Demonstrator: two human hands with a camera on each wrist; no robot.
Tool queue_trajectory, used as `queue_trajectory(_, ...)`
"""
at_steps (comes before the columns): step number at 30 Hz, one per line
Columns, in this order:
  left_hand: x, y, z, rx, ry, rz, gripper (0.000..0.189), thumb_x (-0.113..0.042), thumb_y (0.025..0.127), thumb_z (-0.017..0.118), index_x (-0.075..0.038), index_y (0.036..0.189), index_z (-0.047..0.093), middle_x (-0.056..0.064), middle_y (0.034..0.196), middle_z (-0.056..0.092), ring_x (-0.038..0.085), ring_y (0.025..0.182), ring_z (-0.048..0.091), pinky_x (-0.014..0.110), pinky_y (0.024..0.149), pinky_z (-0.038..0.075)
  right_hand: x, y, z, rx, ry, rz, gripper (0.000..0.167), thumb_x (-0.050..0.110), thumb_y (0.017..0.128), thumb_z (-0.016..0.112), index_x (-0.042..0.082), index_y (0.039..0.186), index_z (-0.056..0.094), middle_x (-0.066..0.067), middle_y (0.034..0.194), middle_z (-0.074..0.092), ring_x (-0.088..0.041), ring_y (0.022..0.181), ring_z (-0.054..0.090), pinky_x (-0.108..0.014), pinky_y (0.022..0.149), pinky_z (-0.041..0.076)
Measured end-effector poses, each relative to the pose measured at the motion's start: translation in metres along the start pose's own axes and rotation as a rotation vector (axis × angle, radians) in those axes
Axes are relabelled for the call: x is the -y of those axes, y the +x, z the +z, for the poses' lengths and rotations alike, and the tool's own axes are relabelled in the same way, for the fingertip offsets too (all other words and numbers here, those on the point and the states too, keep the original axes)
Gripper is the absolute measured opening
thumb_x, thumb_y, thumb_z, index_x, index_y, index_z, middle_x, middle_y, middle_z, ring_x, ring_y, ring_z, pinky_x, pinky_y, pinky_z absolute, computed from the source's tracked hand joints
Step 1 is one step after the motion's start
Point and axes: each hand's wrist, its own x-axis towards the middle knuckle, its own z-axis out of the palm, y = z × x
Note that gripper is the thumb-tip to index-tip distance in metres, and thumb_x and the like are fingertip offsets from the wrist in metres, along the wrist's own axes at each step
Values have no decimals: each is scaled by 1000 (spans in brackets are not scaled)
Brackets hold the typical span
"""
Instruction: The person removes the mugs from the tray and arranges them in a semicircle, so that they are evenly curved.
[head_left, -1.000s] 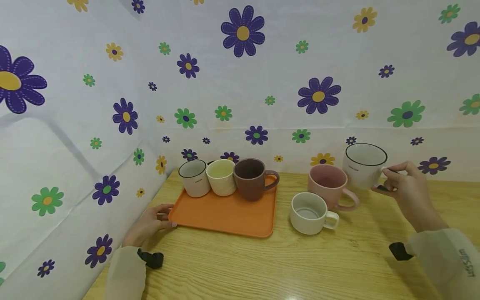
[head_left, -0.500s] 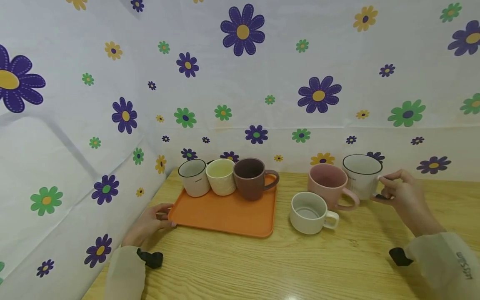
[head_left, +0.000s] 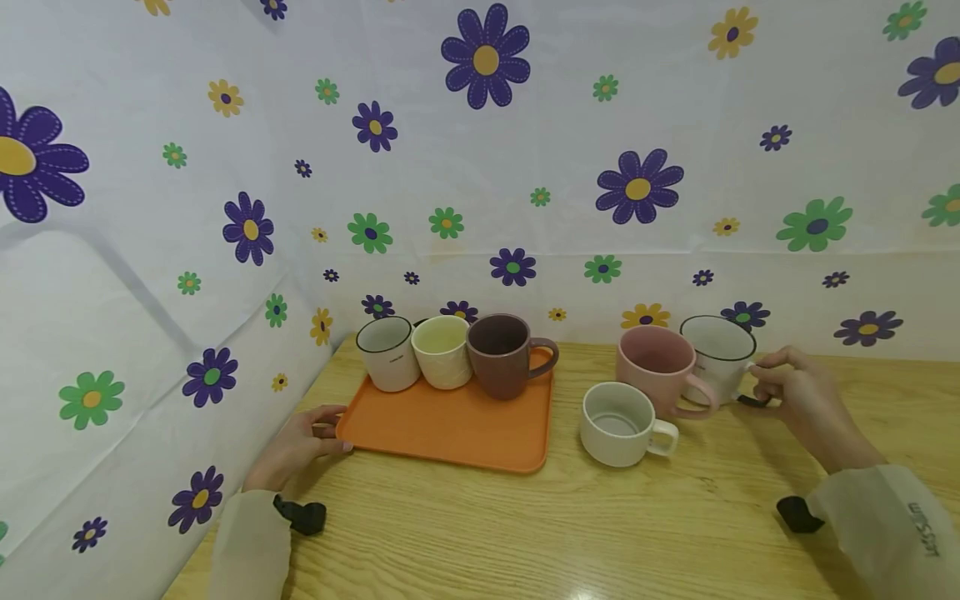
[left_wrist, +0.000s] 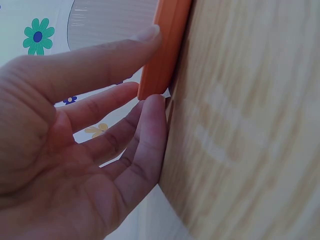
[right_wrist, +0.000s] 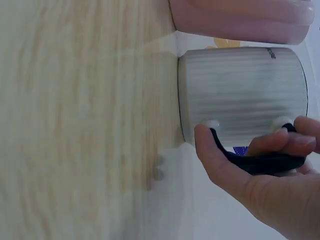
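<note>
Head: the white mug (head_left: 714, 382) is upright behind the pink mug (head_left: 651, 379), black handle (head_left: 753, 402) pointing right, where table (head_left: 900, 417) spreads. Left wrist: left hand (left_wrist: 57, 167) holds the orange tray's (left_wrist: 167, 47) corner. Right wrist: right hand (right_wrist: 270, 192) pinches the handle (slim gap beside pink mug).

Left sleeve (head_left: 251, 542) pale cream, loose, softly creased. Black wrist piece (head_left: 303, 517) at its end, slimmer toward cloth, bulkier outward. Right sleeve (head_left: 881, 525) same pale cream, dark lettering (head_left: 923, 530) on it, blurred. Black blocky attachment (head_left: 798, 514) beside sleeve end.
</note>
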Motion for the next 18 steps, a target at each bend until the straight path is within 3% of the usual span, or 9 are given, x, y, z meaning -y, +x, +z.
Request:
queue_trajectory(11,-1,0,2,1,8,5,69,-5,87,78,12,145,45,31,132,53,41,114,60,40,89,53,2,5,-1,32,-155,4,12,7,105,51,8,94,51,-2,79,49,-15,69,51,-30,68,57)
queue_trajectory(15,-1,0,0,-2,17,3,69,-6,87,79,11,145,45,31,132,53,41,115,59,41,90,52,2,6,2,7,-335,-6,13,14,106,53,4,99,48,1,86,53,-12,73,53,-28,69,56)
queue_trajectory(18,-1,0,0,3,19,4,69,-7,87,79,11,145,45,31,132,53,41,115,59,42,90,52,2,6,3,-9,-406,-18,17,15,106,52,1,101,46,2,89,54,-11,73,54,-27,70,56)
